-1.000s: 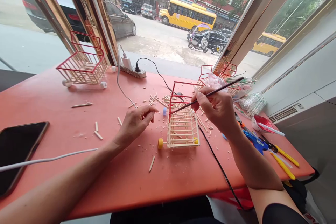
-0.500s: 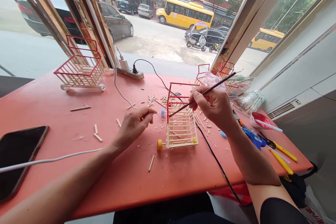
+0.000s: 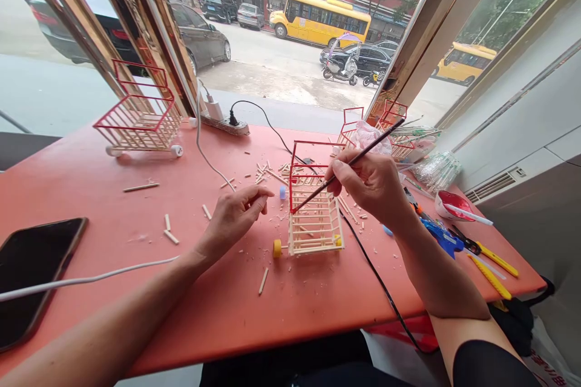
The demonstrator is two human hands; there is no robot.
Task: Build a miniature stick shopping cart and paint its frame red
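Observation:
A small model shopping cart of thin wooden sticks stands on the table, with yellow wheels at its near end and a bluish wheel farther back. Its handle frame and part of its left top rail are red. My right hand grips a thin dark paintbrush, slanted down to the left. The brush tip touches the cart's left rail, where the red ends. To the left of the cart, my left hand hovers just above the table, its fingers curled in and nothing visible in them.
Finished-looking carts with red rims stand at left and back right. Wood offcuts lie scattered around. A red paint cup, blue glue gun and yellow-handled pliers are at right. A phone, cables and a power strip surround.
The brush tip has moved slightly toward me along the cart's left rail, and the red on that rail reaches a little farther. My left hand keeps its place.

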